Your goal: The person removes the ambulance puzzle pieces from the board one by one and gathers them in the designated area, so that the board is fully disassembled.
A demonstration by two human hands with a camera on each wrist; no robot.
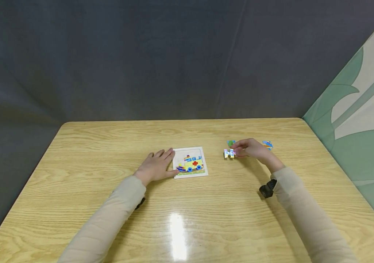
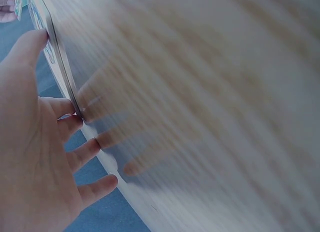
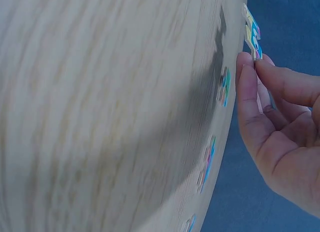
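My left hand [image 1: 155, 166], fingers spread, rests at the left side of a square white puzzle tray [image 1: 205, 160]; its thumb touches the near left corner. Inside the tray lie joined pieces showing a yellow ambulance [image 1: 194, 164] with a red cross, while the upper part is bare white. Off to the right, my right hand [image 1: 251, 149] pinches a puzzle piece [image 1: 228, 153] between thumb and fingers. In the right wrist view that piece [image 3: 252, 34] is held up off the table, its shadow falling on the wood.
Beyond the right hand lies a green puzzle piece [image 1: 231, 143], and a blue and orange piece [image 1: 267, 145] is partly behind that hand. Several loose pieces line the table in the right wrist view. A dark curtain [image 1: 147, 65] hangs behind the wooden table [image 1: 85, 160].
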